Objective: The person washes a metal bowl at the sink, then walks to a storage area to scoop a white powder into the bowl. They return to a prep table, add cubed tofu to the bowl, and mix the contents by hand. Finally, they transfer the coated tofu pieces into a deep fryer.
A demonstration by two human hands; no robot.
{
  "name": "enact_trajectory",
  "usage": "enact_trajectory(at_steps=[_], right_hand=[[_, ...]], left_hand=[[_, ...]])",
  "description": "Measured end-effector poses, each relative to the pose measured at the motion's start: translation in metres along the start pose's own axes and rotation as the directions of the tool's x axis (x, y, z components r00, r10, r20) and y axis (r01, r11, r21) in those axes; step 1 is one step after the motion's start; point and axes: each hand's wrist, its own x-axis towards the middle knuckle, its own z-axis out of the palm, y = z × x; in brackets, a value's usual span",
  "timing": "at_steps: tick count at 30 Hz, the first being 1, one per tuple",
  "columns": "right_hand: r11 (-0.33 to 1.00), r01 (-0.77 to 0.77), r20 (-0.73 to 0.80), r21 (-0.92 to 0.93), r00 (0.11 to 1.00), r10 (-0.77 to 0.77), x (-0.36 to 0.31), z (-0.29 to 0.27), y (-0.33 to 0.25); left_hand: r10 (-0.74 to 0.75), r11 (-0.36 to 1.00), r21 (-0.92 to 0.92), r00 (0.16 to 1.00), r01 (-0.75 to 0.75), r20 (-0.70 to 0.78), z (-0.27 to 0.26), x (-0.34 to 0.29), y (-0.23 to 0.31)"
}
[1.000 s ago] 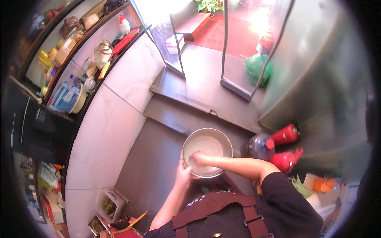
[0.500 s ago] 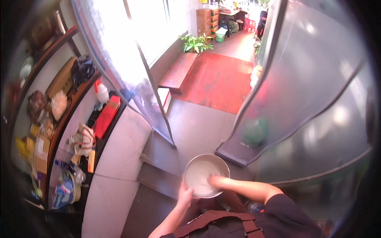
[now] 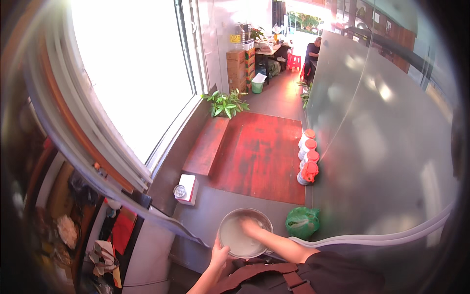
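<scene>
A round metal bowl (image 3: 226,249) with cloudy whitish liquid in it is held in front of my body. My left hand (image 3: 220,255) is closed on its left rim, the thumb lying over the edge. My right hand (image 3: 250,228) reaches into the bowl from the right; its fingers are smeared by motion and partly hidden in the liquid.
Clear plastic door curtains (image 3: 372,161) hang at both sides. Ahead lie a red floor board (image 3: 259,152), a low wooden bench (image 3: 208,147), a white box (image 3: 187,190), a green plastic bag (image 3: 302,223) and several red-capped bottles (image 3: 308,157). A seated person (image 3: 312,54) is far off.
I have moved forward between the curtains, so the red board, the bottles and the green bag show plainly. The bowl stays in my left hand; my right hand has shifted within it.
</scene>
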Motion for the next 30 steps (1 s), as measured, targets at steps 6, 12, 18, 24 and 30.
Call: enact_trajectory(at_steps=[6,12,18,24,30], right_hand=[[0.986,-0.124,0.393,0.110,0.917,0.071,0.053,-0.041,0.089],[0.988,0.029,0.300,0.150,0.951,-0.074,0.212,-0.088,0.146],[0.846,-0.284,0.149,0.452,0.959,0.243,0.379,-0.227,0.246],[0.713,-0.389,0.346,0.583,0.913,0.216,0.475,-0.321,0.316],[0.991,0.114,0.765,-0.068,0.643,-0.022,0.551,-0.394,0.496]], left_hand=[[-0.029,0.998,0.056,0.999,0.027,0.045,0.055,0.123,0.062],[-0.228,0.961,0.192,0.962,0.198,0.149,0.104,0.304,0.092],[-0.173,0.971,0.216,0.921,0.101,0.350,0.163,0.509,0.181],[0.080,0.961,0.191,0.866,-0.198,0.494,0.240,0.690,0.262],[-0.192,0.970,0.222,0.878,0.101,0.439,0.313,0.837,0.302]])
